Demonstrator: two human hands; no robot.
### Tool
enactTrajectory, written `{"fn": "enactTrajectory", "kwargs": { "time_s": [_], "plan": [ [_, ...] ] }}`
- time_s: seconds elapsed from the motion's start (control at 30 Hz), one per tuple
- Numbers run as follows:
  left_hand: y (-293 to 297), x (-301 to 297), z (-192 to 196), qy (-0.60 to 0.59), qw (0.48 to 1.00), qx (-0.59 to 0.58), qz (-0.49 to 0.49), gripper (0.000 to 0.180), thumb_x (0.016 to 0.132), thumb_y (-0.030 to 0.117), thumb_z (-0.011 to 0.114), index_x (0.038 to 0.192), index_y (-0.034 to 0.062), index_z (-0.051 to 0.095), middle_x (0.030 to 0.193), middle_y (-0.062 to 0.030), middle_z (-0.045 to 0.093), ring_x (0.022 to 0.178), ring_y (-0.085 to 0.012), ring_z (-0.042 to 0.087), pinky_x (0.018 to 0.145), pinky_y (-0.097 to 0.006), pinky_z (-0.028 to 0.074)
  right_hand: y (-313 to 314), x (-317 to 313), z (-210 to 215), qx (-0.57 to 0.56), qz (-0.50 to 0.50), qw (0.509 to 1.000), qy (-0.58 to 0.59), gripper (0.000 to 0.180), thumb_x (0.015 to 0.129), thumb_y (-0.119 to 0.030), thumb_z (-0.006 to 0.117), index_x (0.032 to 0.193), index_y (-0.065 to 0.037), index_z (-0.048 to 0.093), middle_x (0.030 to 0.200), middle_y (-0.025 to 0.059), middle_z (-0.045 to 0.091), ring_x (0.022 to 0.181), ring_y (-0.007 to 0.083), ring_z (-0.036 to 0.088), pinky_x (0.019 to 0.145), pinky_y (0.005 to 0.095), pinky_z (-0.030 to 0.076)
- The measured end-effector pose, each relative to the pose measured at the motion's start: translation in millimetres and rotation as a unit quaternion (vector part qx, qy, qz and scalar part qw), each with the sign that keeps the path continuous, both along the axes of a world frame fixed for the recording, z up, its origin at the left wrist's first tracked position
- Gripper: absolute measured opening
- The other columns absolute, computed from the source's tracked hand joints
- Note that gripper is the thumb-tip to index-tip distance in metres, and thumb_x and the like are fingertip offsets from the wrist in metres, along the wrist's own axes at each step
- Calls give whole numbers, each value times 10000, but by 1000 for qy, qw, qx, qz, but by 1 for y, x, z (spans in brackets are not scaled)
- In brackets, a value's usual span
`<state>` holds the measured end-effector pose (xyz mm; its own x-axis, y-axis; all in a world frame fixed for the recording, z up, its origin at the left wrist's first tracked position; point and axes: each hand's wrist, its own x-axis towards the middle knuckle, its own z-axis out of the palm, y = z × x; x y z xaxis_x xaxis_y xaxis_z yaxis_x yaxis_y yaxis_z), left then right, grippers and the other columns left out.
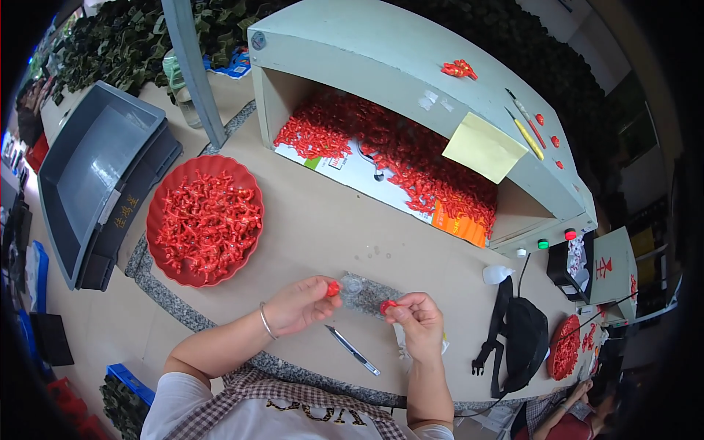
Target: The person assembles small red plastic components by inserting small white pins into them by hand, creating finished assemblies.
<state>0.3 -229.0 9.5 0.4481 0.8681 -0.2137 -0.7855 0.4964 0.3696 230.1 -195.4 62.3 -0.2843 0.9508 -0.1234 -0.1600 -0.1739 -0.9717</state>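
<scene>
Your left hand (pixel 297 304) has its fingers pinched together on a small red piece (pixel 333 288), and your right hand (pixel 418 319) has its fingers clamped on another red piece (pixel 387 306). Between them a clear bag (pixel 361 289) lies on the counter (pixel 323 227). A utility knife (pixel 353 350) rests at 6 o'clock, and a red bowl (pixel 204 218) of red parts sits at 10 o'clock.

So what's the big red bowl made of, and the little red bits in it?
The red bowl looks like plastic: smooth, evenly coloured, with a thin scalloped rim. The little red pieces heaped inside also seem to be moulded plastic, glossy and all alike in shape. The left hand and right hand each pinch one small red piece; too small to tell more.
</scene>
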Motion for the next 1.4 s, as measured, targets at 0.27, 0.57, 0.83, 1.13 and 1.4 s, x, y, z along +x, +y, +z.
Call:
{"fn": "enactTrajectory", "kwargs": {
  "time_s": [0.27,0.57,0.83,1.13,1.4],
  "plan": [
    [2,2,4,0,1000,-8,3,315,933,301,413,1099,47,498,958,-77,593,736,-102,579,673,-200,482,7,39,-13,-49,-24,996,-74,91,868,-106,557,851,-30,510,724,37,581,648,77,519,636,212,440],
    [-2,3,14,56,998,16,-27,330,928,268,439,1160,39,492,892,-33,571,775,-102,539,716,-228,461,9,38,-30,-59,19,984,-168,148,868,-160,570,786,-45,527,668,-52,483,608,24,393,556,175,338],
    [-2,-2,23,263,956,118,-55,360,911,198,473,1222,18,462,827,-53,574,737,-124,558,695,-280,475,14,29,-32,-107,-10,976,-187,153,849,-139,592,747,-38,539,630,-61,484,551,17,372,485,179,303],
    [-3,4,24,234,967,102,-20,214,898,155,498,1076,50,443,1008,-108,577,932,-192,575,737,-290,479,14,27,-31,-98,-11,970,-223,163,845,-141,596,735,-36,537,623,-51,494,550,22,385,480,186,312],
    [-5,3,16,247,959,141,-8,193,873,71,529,1062,43,510,1041,-69,547,967,-163,547,778,-300,468,14,26,-37,-89,-17,964,-248,171,838,-142,601,723,-38,529,614,-47,480,551,32,381,490,193,310]
  ]
}}
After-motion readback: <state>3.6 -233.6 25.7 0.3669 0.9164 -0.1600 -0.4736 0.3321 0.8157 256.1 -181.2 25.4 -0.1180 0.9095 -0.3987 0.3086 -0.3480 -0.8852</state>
